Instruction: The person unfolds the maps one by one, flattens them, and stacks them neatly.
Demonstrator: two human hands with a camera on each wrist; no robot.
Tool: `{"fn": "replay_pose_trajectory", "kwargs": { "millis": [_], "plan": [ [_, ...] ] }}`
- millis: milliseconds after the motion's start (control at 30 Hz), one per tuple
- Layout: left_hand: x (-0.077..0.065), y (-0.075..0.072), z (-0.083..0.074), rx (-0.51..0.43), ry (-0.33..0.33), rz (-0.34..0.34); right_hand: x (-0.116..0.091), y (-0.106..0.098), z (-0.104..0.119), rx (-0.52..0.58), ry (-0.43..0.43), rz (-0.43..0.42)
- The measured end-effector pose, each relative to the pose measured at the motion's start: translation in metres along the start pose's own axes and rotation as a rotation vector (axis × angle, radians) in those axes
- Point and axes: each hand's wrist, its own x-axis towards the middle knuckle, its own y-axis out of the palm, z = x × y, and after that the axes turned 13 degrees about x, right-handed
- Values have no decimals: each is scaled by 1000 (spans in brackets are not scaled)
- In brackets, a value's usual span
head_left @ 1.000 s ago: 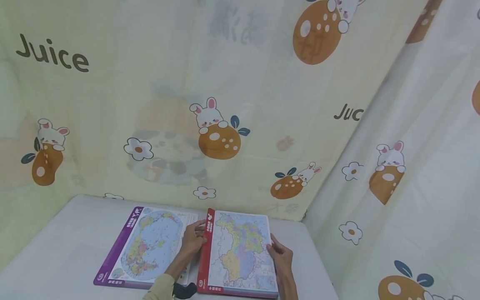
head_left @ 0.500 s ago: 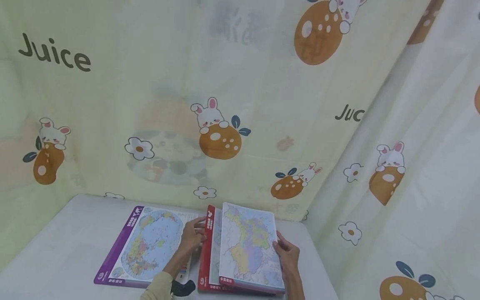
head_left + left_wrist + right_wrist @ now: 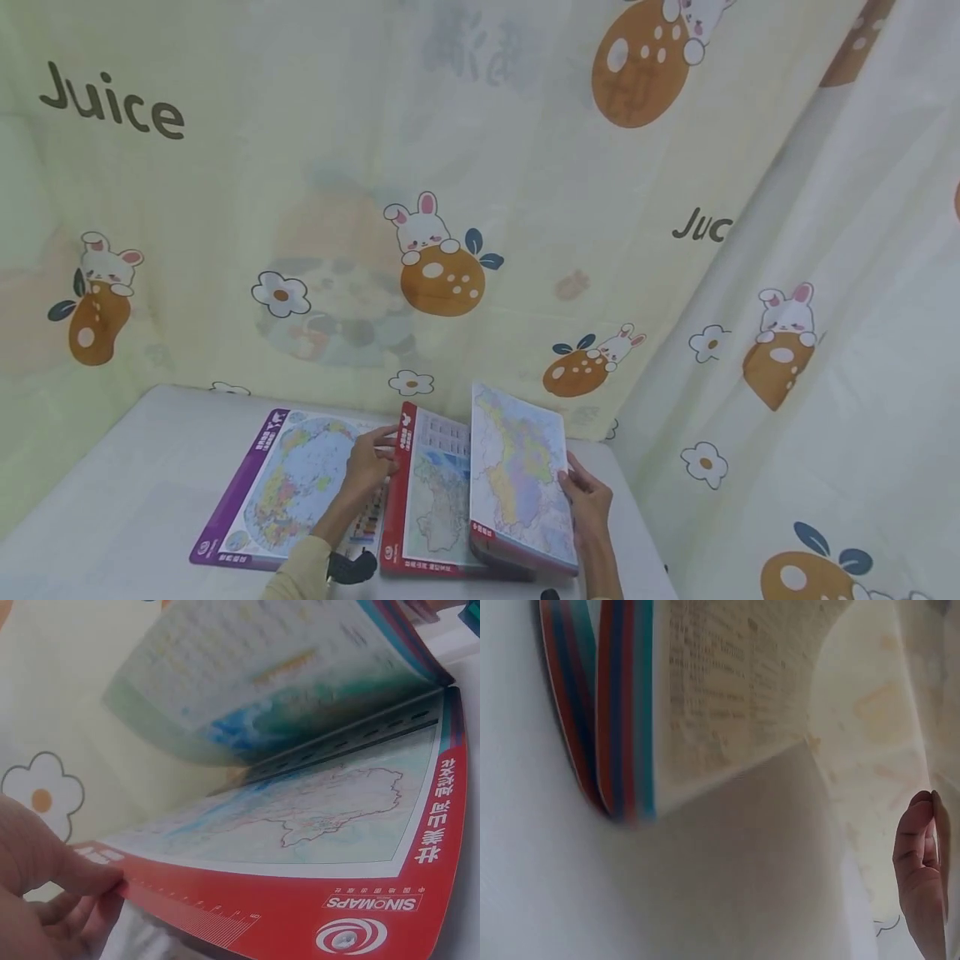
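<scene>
A red-edged map booklet (image 3: pixel 442 500) lies partly opened on the table. Its upper leaves (image 3: pixel 517 467), printed with a coloured map, are raised and shifted to the right, baring a pale map page. My left hand (image 3: pixel 366 467) pinches the red left margin; the left wrist view shows that hand (image 3: pixel 52 885) with its thumb on top of the margin and fingers underneath. At the right edge of the raised leaves, my right hand (image 3: pixel 588 500) pinches them, thumb in front. In the right wrist view, the leaves' striped edges (image 3: pixel 626 712) stand apart from the hand (image 3: pixel 920 862).
To the left lies a purple-edged world map (image 3: pixel 232 500), partly covered by the left forearm. The white table (image 3: pixel 112 508) meets a patterned curtain (image 3: pixel 337 208) behind and another fabric panel (image 3: pixel 825 500) on the right.
The upper leaves have lifted and moved right with my right hand, uncovering the page below. My left hand and the red margin have shifted slightly left.
</scene>
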Motion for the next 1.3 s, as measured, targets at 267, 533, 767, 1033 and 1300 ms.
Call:
{"fn": "replay_pose_trajectory", "kwargs": {
  "millis": [267, 533, 767, 1033, 1300],
  "plan": [
    [1, -19, -2, 29, 20, -25, 3, -7, 9, -2, -15, -30],
    [3, -31, 5, 75, 1, -28, 5, -10, 14, -10, -13, -85],
    [4, -48, 13, 115, 5, -37, 7, -17, 17, -29, 0, -121],
    [4, -73, 22, 125, 20, -28, 9, -31, 18, 5, -28, -116],
    [6, -88, 31, 162, -7, -60, 9, -39, 16, -16, -24, -136]
  ]
}}
